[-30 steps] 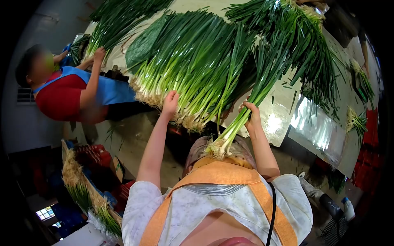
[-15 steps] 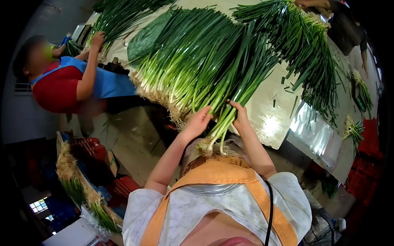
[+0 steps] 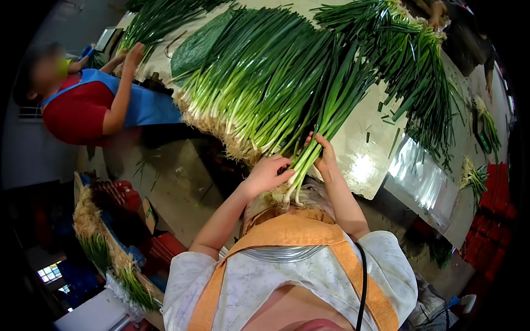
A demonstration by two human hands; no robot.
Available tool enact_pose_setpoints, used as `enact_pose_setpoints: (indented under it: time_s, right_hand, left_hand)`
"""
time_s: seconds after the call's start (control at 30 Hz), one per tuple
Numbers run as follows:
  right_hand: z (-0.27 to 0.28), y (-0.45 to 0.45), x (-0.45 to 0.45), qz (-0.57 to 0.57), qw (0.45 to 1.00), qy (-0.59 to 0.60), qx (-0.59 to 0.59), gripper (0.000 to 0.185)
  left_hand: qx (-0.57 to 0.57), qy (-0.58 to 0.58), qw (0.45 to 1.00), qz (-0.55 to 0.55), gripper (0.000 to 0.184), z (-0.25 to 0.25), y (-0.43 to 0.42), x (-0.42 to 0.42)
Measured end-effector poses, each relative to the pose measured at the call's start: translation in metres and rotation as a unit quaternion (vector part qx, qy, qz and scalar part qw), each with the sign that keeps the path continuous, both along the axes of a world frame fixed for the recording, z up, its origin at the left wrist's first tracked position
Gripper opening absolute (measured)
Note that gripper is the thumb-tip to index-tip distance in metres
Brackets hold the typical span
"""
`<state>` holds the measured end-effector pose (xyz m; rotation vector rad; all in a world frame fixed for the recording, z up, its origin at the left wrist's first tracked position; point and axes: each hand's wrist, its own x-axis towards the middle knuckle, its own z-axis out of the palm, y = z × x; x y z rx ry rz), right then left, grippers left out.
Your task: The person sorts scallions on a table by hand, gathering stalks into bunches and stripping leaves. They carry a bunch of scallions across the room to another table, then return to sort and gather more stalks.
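Observation:
A small bunch of green onions (image 3: 312, 160) slants across the table's near edge, its white root ends toward my apron. My right hand (image 3: 324, 153) is wrapped round its stalks. Against the white lower stems rests my left hand (image 3: 270, 174), fingers curled at the bunch's left side; whether it grips a stalk is unclear. Just beyond and to the left lies a wide pile of green onions (image 3: 248, 88), with its brown roots facing me. The bunch's leaves overlap the pile's right side.
Another heap of green onions (image 3: 414, 71) hangs over the back right, near a co-worker's hand (image 3: 436, 14). At left, a person in a blue apron (image 3: 141, 105) handles stalks. A crate of onions (image 3: 110, 248) stands lower left; red crates (image 3: 488, 220) are at right.
My left hand has moved from the pile's roots rightward to the held bunch. My right hand has shifted slightly left, bringing the bunch beside the pile.

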<state>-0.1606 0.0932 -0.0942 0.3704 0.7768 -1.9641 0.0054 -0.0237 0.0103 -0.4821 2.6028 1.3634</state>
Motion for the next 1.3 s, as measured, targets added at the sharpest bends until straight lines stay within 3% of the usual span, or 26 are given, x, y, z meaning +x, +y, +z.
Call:
enact_pose_setpoints:
  time_s: [0.17, 0.3, 0.4, 0.53, 0.67, 0.83, 0.97, 1.07, 1.17, 1.3]
  right_hand:
    - [0.015, 0.001, 0.005, 0.026, 0.999, 0.023, -0.035, 0.032]
    - [0.013, 0.0, 0.013, 0.066, 0.997, 0.022, -0.014, 0.036]
    - [0.015, 0.003, 0.012, 0.055, 0.998, 0.037, 0.007, 0.034]
    - [0.013, 0.005, 0.011, 0.04, 0.997, 0.058, 0.044, 0.03]
    - [0.019, 0.002, 0.012, 0.018, 0.995, 0.068, 0.068, 0.027]
    - [0.014, 0.005, 0.011, 0.014, 0.994, 0.068, 0.083, 0.026]
    - [0.014, 0.002, 0.013, 0.013, 0.994, 0.075, 0.085, 0.026]
    - [0.009, 0.0, 0.013, 0.022, 0.992, 0.093, 0.085, 0.028]
    - [0.02, -0.001, 0.014, 0.029, 0.991, 0.09, 0.095, 0.03]
    - [0.015, 0.0, 0.016, 0.029, 0.993, 0.073, 0.086, 0.031]
  left_hand:
    - [0.113, 0.088, 0.984, 0.109, 0.036, -0.023, 0.0, -0.033]
    - [-0.067, 0.047, 0.995, 0.059, 0.025, -0.026, 0.006, -0.068]
    - [-0.015, 0.032, 0.993, 0.116, 0.022, -0.043, 0.01, -0.076]
    - [0.138, 0.111, 0.963, 0.204, 0.014, -0.064, 0.021, -0.075]
    - [0.175, 0.149, 0.936, 0.266, 0.012, -0.065, 0.024, -0.071]
    - [0.06, 0.07, 0.971, 0.22, 0.024, -0.06, 0.018, -0.068]
    - [0.092, 0.056, 0.974, 0.198, 0.029, -0.089, 0.018, -0.067]
    - [0.063, 0.037, 0.978, 0.197, 0.028, -0.069, 0.02, -0.068]
    - [0.178, 0.083, 0.945, 0.263, 0.025, -0.099, 0.019, -0.068]
    - [0.212, 0.059, 0.94, 0.262, 0.024, -0.09, 0.017, -0.067]
